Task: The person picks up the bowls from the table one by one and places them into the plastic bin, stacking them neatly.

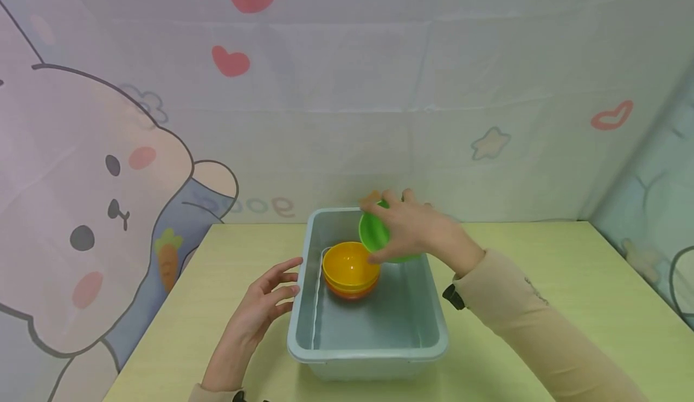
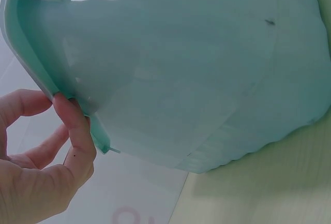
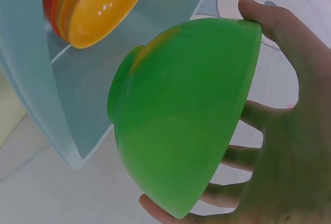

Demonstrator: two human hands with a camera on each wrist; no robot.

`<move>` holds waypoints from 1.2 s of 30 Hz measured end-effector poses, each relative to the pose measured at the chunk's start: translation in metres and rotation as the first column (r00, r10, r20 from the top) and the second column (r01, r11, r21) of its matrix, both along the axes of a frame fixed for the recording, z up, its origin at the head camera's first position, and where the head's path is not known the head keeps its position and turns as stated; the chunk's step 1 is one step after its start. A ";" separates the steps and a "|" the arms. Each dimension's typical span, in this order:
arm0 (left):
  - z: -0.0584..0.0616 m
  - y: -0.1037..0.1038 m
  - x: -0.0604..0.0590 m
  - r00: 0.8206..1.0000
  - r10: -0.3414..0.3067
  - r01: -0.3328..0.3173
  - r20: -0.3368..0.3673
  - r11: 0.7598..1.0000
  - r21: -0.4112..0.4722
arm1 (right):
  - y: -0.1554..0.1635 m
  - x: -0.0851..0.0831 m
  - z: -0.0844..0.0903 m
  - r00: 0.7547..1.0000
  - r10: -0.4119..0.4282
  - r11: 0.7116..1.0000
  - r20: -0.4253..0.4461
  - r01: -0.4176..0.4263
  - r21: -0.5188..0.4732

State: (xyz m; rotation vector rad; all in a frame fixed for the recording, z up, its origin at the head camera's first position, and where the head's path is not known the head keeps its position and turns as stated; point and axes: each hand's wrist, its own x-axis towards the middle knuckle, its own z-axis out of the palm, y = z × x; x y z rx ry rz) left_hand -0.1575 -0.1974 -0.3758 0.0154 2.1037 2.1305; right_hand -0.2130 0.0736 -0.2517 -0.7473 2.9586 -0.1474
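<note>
pale yellow-green table point(image 1: 542, 251) runs from the near edge back to a fabric backdrop point(image 1: 379, 76) printed with a cartoon rabbit point(image 1: 81, 209), red hearts and a star.

nearest, the left hand point(image 1: 260, 305) lies on the table just beside the left rim of a light blue bin point(image 1: 368, 345). its fingers are loosely spread and only slightly bent, tips at the rim. in the left wrist view the fingers point(image 2: 72, 131) reach the bin's point(image 2: 207, 69) edge, and one tip touches the lip; nothing is gripped.

the bin sits in the middle of the table, long side running away from the person. inside it, toward the far left, a yellow bowl point(image 1: 349, 264) is nested in an orange bowl point(image 1: 351, 292), both upright on the bin's floor. the right wrist view shows the same stack, yellow point(image 3: 98, 6) over orange point(image 3: 51, 1), against the bin's wall point(image 3: 31, 79).

farther back, the right hand point(image 1: 417, 230) holds a green bowl point(image 1: 374, 233) above the far end of the bin, just beside and above the yellow bowl, not touching it. the green bowl is tipped on its side, base toward the stack. from the right wrist, the green bowl point(image 3: 186, 115) rests in the curled right hand point(image 3: 289, 157), thumb on one rim edge, fingers round the opposite edge.

a tan sleeve point(image 1: 531, 323) covers the right forearm.
</note>
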 end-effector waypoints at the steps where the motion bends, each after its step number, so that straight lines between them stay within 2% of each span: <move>1: 0.000 0.000 0.000 1.000 0.003 -0.003 0.004 1.000 0.004 | -0.001 0.000 -0.001 1.000 0.003 1.000 0.002 -0.003 -0.001; 8: 0.001 -0.001 0.001 1.000 0.001 -0.001 -0.007 1.000 -0.010 | -0.011 -0.002 -0.009 1.000 0.022 1.000 0.006 -0.022 0.007; 13: 0.001 -0.003 0.003 1.000 -0.009 0.009 -0.007 1.000 -0.007 | -0.019 -0.001 -0.014 0.999 0.001 1.000 0.048 -0.002 0.019; 22: -0.001 -0.004 0.003 1.000 -0.010 0.010 0.001 1.000 -0.005 | -0.029 -0.006 -0.022 0.997 0.026 0.999 0.078 -0.028 0.031; 36: 0.001 -0.004 0.005 1.000 -0.023 0.023 -0.003 1.000 -0.003 | -0.042 -0.013 -0.030 0.992 0.024 1.000 0.120 -0.022 -0.019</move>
